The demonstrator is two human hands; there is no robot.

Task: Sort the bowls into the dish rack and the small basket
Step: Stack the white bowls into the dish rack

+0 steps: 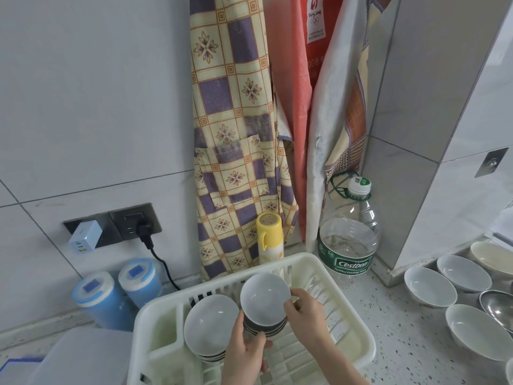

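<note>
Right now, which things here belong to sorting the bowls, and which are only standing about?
Job: cream plastic dish rack; white striped bowl stack held by both hands, left hand, right hand; second white bowl stack in the rack; loose white bowls on the counter.

Idle: clear water bottle; yellow flask; two blue canisters; white charger; checked apron.

Before me, the green label of the large clear water bottle (pixel 348 237) reads "Cestbon", with "Purified Drinking Water" in small print beneath and "4.5L" at its left. The red cloth (pixel 315 20) hanging above bears "Beijing 2008" script over Olympic rings; its smaller lines are illegible.
</note>
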